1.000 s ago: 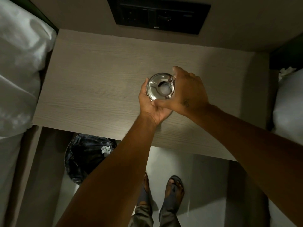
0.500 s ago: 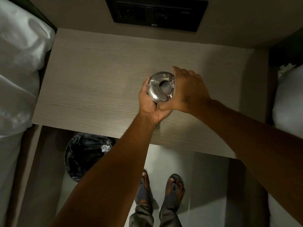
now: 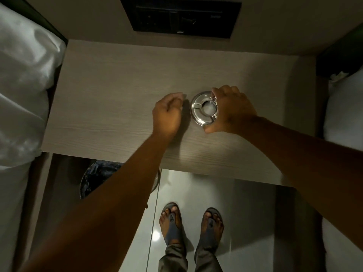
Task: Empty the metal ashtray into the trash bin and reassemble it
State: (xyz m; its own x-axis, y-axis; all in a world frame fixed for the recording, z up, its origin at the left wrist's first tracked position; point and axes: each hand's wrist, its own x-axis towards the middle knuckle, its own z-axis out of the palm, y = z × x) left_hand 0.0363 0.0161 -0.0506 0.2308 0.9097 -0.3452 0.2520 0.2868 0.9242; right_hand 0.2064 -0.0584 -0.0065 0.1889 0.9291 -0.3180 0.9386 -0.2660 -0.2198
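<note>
The right hand (image 3: 233,108) is reaching over the metal ashtray (image 3: 203,108), its grip closing around the right side of the rim: the fingers are curling over the far edge and the thumb is pressing at the near edge, so the hand is holding the ashtray where it is sitting. The ashtray is resting flat on the tabletop (image 3: 110,107), lid on, with a round opening at its centre and notches showing around it. It is lying roughly midway between the tabletop's far and near edges, somewhat toward the right edge.

The left hand (image 3: 168,114) is hovering just beside the ashtray on its left, apart from it, with fingers loosely curled and nothing in its grip.

Past the near edge of the tabletop, toward its left corner, the trash bin (image 3: 98,173) with a dark liner is standing on the floor, partly hidden by the left forearm. The person's feet in sandals (image 3: 191,224) are standing on the glossy floor (image 3: 245,213). White bedding (image 3: 21,91) is lying along the tabletop's left edge, and a dark switch panel (image 3: 182,16) is sitting on the wall beyond the far edge.
</note>
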